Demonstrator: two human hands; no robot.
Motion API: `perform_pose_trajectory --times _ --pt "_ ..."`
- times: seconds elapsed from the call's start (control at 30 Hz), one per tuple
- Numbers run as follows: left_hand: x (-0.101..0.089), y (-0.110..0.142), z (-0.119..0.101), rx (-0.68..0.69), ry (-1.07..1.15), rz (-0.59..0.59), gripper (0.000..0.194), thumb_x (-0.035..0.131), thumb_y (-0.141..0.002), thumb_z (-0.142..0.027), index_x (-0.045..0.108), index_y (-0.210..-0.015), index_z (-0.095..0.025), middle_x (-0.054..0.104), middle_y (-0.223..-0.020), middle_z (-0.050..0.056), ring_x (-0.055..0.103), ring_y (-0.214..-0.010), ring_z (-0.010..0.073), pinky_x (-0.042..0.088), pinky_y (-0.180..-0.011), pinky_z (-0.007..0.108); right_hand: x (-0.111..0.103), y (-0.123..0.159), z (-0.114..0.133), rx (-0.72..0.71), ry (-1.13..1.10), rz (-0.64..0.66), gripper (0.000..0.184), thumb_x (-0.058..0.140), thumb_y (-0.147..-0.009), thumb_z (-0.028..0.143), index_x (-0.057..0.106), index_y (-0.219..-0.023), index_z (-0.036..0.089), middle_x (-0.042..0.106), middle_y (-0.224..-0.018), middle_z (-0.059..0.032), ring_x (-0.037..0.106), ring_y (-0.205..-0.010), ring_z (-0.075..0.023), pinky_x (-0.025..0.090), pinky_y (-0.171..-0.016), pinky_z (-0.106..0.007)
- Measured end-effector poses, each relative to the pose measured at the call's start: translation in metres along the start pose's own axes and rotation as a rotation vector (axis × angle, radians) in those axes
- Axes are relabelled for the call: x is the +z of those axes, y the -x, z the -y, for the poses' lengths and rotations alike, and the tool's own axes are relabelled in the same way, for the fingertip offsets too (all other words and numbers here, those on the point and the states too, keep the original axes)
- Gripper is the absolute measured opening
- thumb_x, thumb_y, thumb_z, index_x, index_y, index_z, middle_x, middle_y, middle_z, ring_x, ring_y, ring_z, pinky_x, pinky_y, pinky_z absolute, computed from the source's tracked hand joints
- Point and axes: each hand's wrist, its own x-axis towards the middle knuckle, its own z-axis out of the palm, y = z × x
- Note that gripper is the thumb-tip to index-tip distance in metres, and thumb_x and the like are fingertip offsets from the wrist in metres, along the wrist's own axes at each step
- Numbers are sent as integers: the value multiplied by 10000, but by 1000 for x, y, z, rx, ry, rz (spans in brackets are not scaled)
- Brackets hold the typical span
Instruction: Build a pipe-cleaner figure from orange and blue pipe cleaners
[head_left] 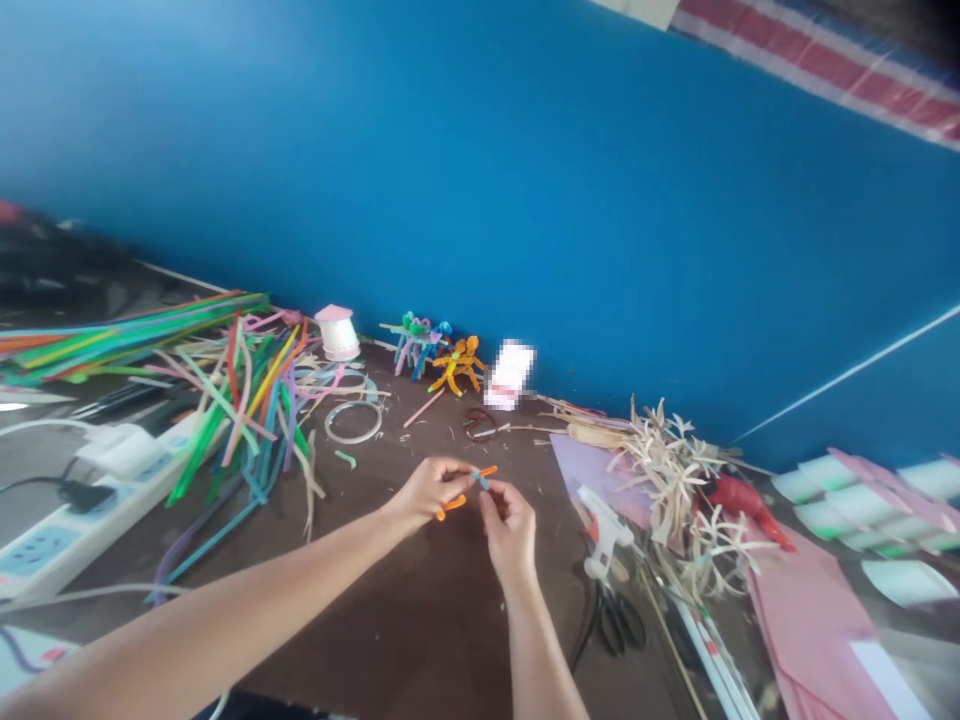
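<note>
Over the middle of the dark table, my left hand pinches an orange pipe cleaner, whose bent end hangs below the fingers and whose other end pokes out past the fingertips. My right hand closes thumb and finger on a short blue pipe cleaner that meets the orange one between the two hands. I cannot tell whether the blue is wound around it or only touches. Behind the hands stand a yellow-orange pipe-cleaner figure and several blue and purple ones.
Loose pipe cleaners and a power strip lie at left. A clear ring and a beaded bracelet lie behind the hands. On the right are a glue gun, scissors, dried strips and pink sheets.
</note>
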Motion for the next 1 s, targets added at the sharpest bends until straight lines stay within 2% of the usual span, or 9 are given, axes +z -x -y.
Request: perform_pose_trajectory --times 0.13,0.23,0.3,0.43,0.53,0.67,0.77,0.87,1.0 --pt "2 3 -1 -57 97 13 307 649 -620 -308 652 -829 -83 591 -559 14 517 -509 96 398 -484 206 0 1 1 -97 103 -24 174 471 -787 276 593 -768 153 605 -663 -29 533 -561 -130 424 -531 -220" --pt "1 3 1 -50 47 16 283 619 -648 -297 655 -828 -81 613 -589 29 529 -510 103 410 -498 217 0 3 0 -168 176 -9 174 449 -806 246 599 -779 160 610 -711 -37 550 -622 -137 429 -593 -225" --pt "-1 4 1 27 -72 12 264 590 -676 -299 662 -817 -89 640 -642 47 562 -559 126 424 -531 228 1 3 0 -183 187 12 168 450 -808 231 601 -781 163 610 -720 -36 556 -643 -140 429 -611 -226" --pt "-7 11 0 339 -454 -68 203 514 -743 -264 677 -793 -153 663 -766 43 599 -725 161 431 -675 251 4 6 -2 -168 158 41 155 458 -803 225 597 -789 158 604 -715 -35 555 -642 -141 427 -602 -227" --pt "-9 14 -3 431 -607 -109 204 478 -764 -240 672 -789 -181 656 -783 31 595 -733 157 421 -681 245 6 7 -3 -135 134 73 141 466 -791 217 590 -811 152 581 -676 -24 526 -581 -128 415 -547 -215" --pt "-8 9 -4 310 -437 -58 196 505 -733 -257 668 -756 -151 659 -731 31 588 -699 150 413 -644 231 5 5 -4 -135 112 76 145 465 -766 174 591 -833 150 568 -666 -12 500 -552 -114 405 -530 -206" --pt "-6 5 -6 73 -183 24 203 540 -675 -262 655 -754 -114 612 -595 10 528 -532 106 374 -507 204 2 2 -3 -158 111 58 153 454 -758 154 599 -804 153 586 -709 -21 516 -598 -118 414 -574 -212" --pt "-6 5 -10 -112 -10 56 215 556 -618 -248 633 -749 -96 540 -494 -26 420 -411 63 294 -417 184 1 2 -3 -130 118 21 110 479 -738 160 577 -788 154 585 -689 -14 499 -546 -108 400 -524 -202" --pt "-8 6 -11 -145 -10 111 194 558 -591 -240 631 -704 -99 555 -504 -18 415 -413 60 289 -415 181 1 2 -3 -105 92 13 185 510 -719 167 525 -904 163 566 -674 7 467 -490 -93 378 -469 -189"
